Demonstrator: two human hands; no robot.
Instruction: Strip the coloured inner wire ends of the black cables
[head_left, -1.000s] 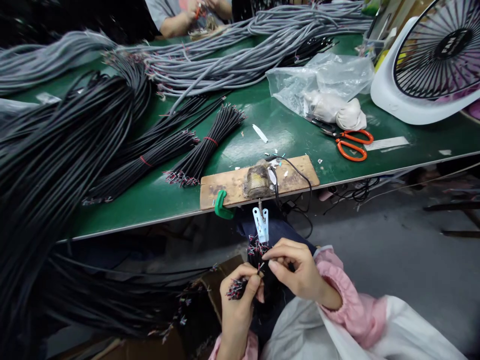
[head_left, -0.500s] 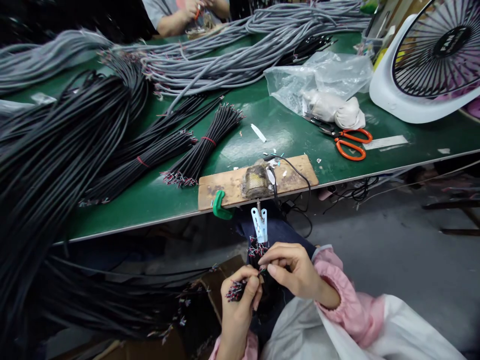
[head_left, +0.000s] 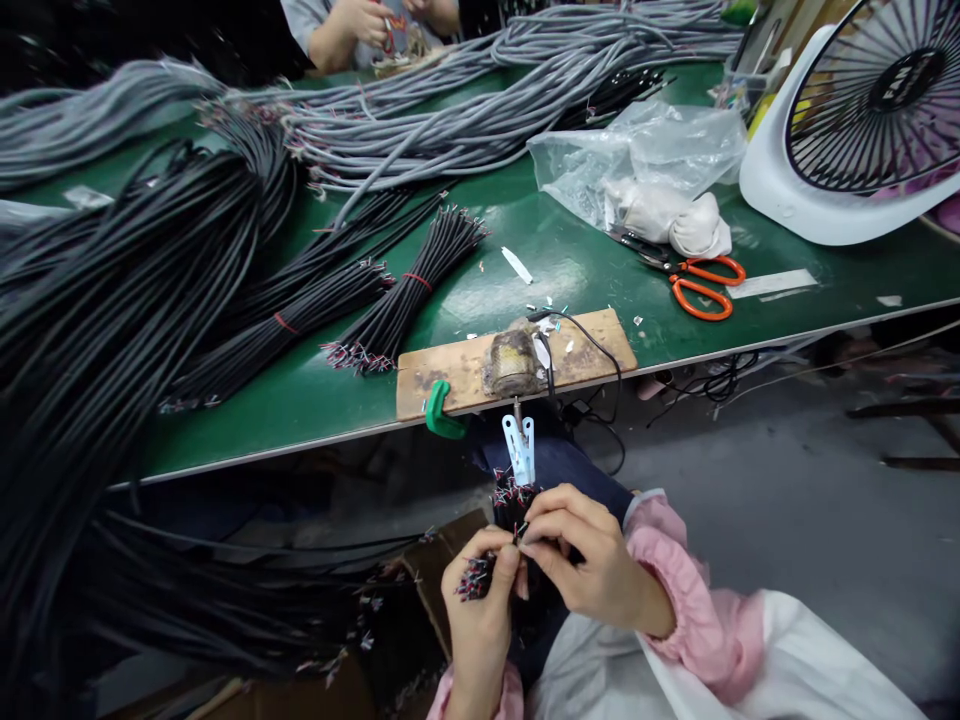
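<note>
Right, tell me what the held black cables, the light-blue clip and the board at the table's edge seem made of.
Held black cables: probably plastic or rubber jackets, judging by the dark covering with red and white wire ends showing.
Light-blue clip: likely moulded plastic, smooth and evenly coloured.
Board: apparently wood, perhaps plywood; tan, worn-looking face with dark stains.

Orange-handled scissors (head_left: 679, 268) lie on my green tabletop (head_left: 585, 262). Relative to the scissors, I see a white strip (head_left: 776, 284) just right; a white fan (head_left: 870, 120) beyond, rightward; a clear plastic bag (head_left: 652, 140) behind; grey cables (head_left: 450, 135) farther left; a co-worker (head_left: 334, 40) beyond those.
</note>
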